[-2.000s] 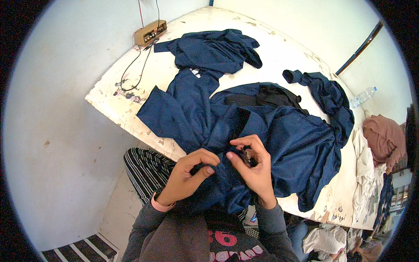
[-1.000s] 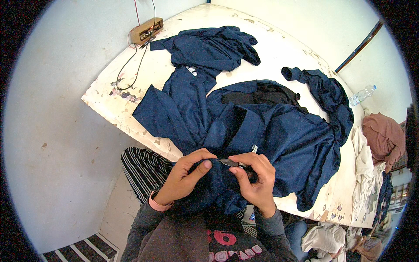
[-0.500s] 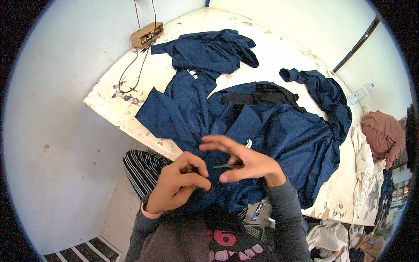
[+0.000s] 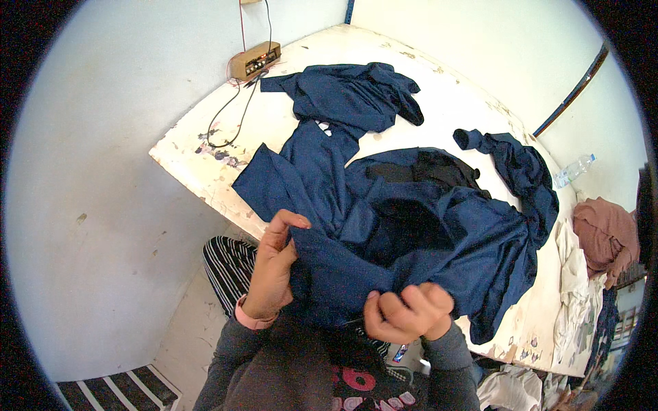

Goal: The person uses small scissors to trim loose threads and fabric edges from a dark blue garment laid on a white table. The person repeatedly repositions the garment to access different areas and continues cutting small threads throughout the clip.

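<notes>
A dark navy garment is stretched between my hands at the table's near edge. My left hand grips its left edge, with the index finger and thumb up at the fabric's corner. My right hand, slightly blurred, is curled closed at the garment's lower right edge. A thin, faintly shiny sliver shows beside its fingers; what it is cannot be made out. More of the navy cloth lies crumpled ahead, opening onto a dark inner fold.
The pale, stained table carries another navy garment piece, a navy sleeve-like piece and black cloth. A brown box with wires stands at the far left. To the right are a plastic bottle, brown cloth and white cloth.
My hands were raised over the garment, a thin metal piece near the right one. The left now grips the fabric edge; the right has dropped and closed at the cloth. The view has shifted slightly.
</notes>
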`<state>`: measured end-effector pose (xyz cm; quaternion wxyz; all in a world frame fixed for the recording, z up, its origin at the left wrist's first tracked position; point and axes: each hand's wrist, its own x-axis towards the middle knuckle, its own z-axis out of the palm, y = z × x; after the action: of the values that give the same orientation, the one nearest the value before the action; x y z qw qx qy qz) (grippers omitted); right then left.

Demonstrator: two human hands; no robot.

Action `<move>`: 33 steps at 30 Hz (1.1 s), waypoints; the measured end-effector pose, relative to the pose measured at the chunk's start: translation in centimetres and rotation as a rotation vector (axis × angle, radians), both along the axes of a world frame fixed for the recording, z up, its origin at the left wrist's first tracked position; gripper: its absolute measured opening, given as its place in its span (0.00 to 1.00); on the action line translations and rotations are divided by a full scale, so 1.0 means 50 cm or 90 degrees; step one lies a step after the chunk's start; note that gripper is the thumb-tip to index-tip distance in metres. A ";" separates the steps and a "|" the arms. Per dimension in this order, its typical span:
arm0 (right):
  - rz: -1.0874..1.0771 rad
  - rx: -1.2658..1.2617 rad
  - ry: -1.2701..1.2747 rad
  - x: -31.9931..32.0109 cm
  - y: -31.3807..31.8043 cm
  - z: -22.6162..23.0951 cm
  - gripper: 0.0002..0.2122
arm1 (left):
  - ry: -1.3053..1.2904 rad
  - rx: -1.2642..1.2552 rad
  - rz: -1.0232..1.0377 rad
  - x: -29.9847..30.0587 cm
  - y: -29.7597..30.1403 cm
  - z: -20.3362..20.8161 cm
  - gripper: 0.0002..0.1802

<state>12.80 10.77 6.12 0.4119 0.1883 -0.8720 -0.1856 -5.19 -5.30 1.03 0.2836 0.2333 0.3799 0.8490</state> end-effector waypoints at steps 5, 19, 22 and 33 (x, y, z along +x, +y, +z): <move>-0.036 -0.036 -0.040 0.000 -0.018 -0.050 0.08 | -0.177 0.091 -0.114 0.022 0.019 -0.010 0.12; -0.073 -0.114 -0.002 -0.002 -0.004 -0.090 0.06 | -0.137 0.055 -0.112 0.024 0.022 -0.011 0.14; -0.075 -0.117 0.000 -0.003 -0.004 -0.090 0.07 | -0.149 0.050 -0.125 0.021 0.019 -0.014 0.15; -0.092 -0.264 -0.023 0.005 0.028 -0.081 0.13 | 0.028 -0.141 -0.103 0.001 0.018 0.005 0.08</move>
<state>13.06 12.18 2.05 0.4116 0.0400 -0.9101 -0.0275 -5.17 -4.42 1.29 0.3669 0.2488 0.4574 0.7708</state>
